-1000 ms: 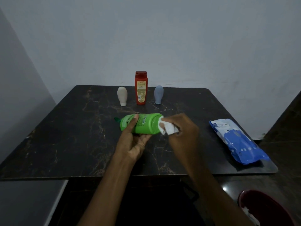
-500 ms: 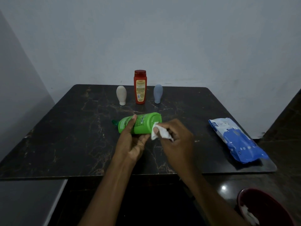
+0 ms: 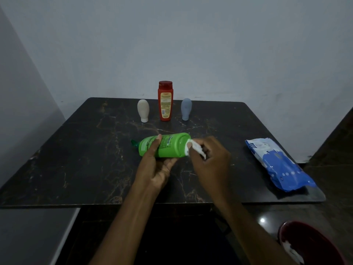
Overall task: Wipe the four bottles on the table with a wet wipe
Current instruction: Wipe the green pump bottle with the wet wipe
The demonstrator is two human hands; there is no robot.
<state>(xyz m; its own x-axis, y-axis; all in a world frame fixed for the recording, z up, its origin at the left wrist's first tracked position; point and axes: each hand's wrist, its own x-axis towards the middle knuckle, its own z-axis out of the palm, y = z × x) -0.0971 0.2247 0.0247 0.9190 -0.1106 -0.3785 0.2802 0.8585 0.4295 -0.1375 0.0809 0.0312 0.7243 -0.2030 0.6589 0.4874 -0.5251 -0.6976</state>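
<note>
My left hand (image 3: 154,167) grips a green bottle (image 3: 172,145) held sideways above the dark marble table (image 3: 76,159), cap pointing left. My right hand (image 3: 210,159) pinches a white wet wipe (image 3: 194,149) and presses it against the bottle's flat base on the right. At the back of the table stand a red bottle (image 3: 165,101), a small white bottle (image 3: 143,110) to its left and a small grey-blue bottle (image 3: 186,109) to its right, both resting on their caps.
A blue and white pack of wet wipes (image 3: 277,163) lies at the table's right side. A dark red bin (image 3: 309,245) with white wipes inside sits on the floor at lower right. Grey walls close in behind and at left.
My right hand slid the wipe from the bottle's lower side back up onto its base end. The green bottle stayed in my left hand, almost still.
</note>
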